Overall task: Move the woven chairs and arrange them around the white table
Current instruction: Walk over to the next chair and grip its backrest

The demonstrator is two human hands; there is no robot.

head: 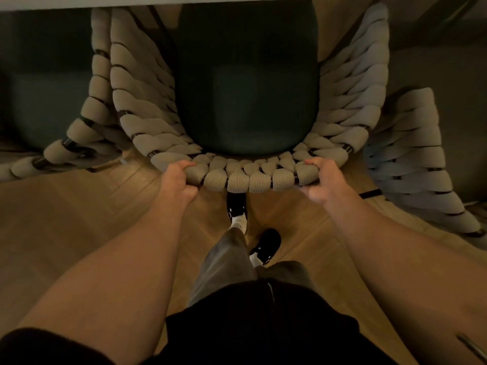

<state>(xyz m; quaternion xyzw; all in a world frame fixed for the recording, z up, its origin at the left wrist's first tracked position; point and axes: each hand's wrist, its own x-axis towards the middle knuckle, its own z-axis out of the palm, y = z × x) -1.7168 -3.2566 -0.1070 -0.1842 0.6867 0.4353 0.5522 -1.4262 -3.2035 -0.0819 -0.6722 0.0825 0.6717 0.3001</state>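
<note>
Under white table, both hands (left hand, right hand) grip woven chair.

The scene is dim and warm-toned. The floor glows amber near the chair, while the seat and the space under the desk sink into deep shadow. A cooler, bluish light falls on the weave right of the chair. Wide-angle distortion bends the edges; the forearms look soft and slightly blurred.

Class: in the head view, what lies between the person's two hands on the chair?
In the head view, the woven back rim of the middle chair runs between the left hand and the right hand, both gripping it; a black shoe shows just below.
</note>
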